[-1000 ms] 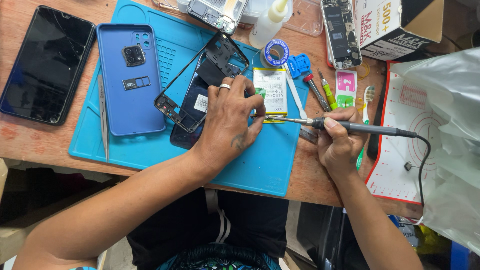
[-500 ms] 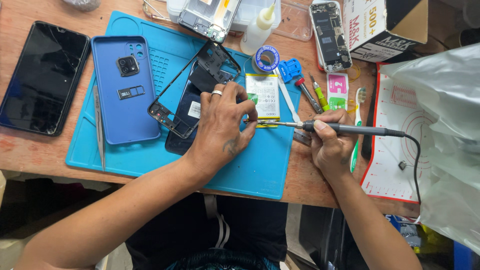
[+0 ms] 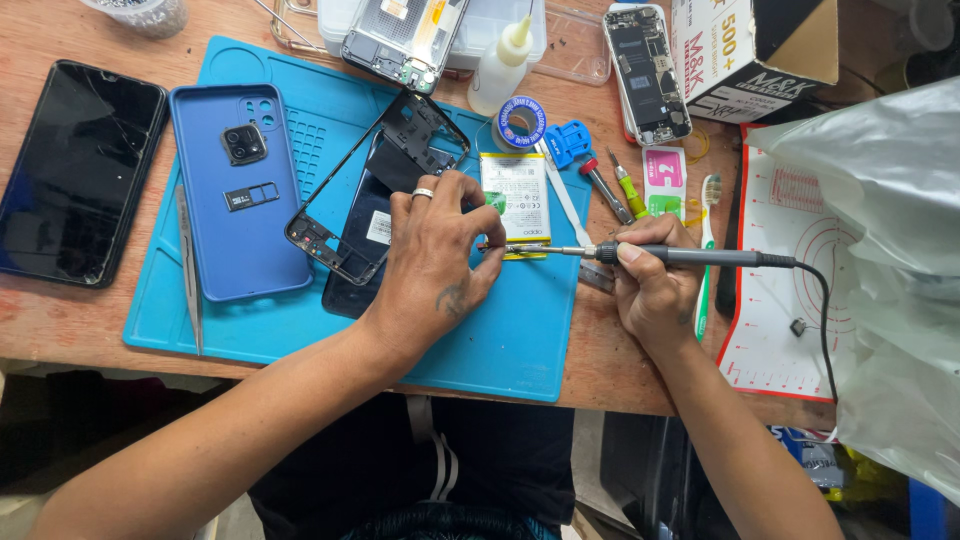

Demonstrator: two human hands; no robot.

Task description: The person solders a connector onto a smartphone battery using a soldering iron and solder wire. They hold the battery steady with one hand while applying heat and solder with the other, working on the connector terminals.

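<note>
Since half a second ago: both hands sit a little closer together, iron tip drawn nearer the left fingertips; bench layout unchanged.

Far left, on bare wood: black phone (image 3: 78,172), screen up, glass cracked. Just right of it the blue work mat (image 3: 520,350) begins. Thin metal tweezers (image 3: 189,268) lie lengthwise along the mat's left part, just beside a blue phone back cover (image 3: 238,190), camera side up.

Centre of mat: an empty black phone frame (image 3: 330,215) tilted, overlapping a dark phone body (image 3: 352,250) beneath it. Left hand (image 3: 432,262) rests palm-down over these, ring on one finger, fingertips curled and pinched near the lower edge of a white-and-yellow battery (image 3: 516,198). What the fingertips pinch is too small to tell.

Top centre, past the mat: opened phone chassis (image 3: 405,38) on a clear plastic box, white squeeze bottle (image 3: 500,68), blue solder spool (image 3: 520,120).

Right of the battery: blue plastic pry tool (image 3: 568,140), two small screwdrivers, a pink card, a toothbrush (image 3: 708,240). Another opened phone (image 3: 647,72) above them.

Right hand (image 3: 655,290) closed around the dark handle of a soldering iron (image 3: 680,256), held level, tip pointing left and reaching the battery's bottom edge, just beside the left fingertips. Cord runs right and down over a white-and-red mat (image 3: 770,320).

Far right: cardboard box (image 3: 750,50), large translucent plastic bag (image 3: 890,280)
</note>
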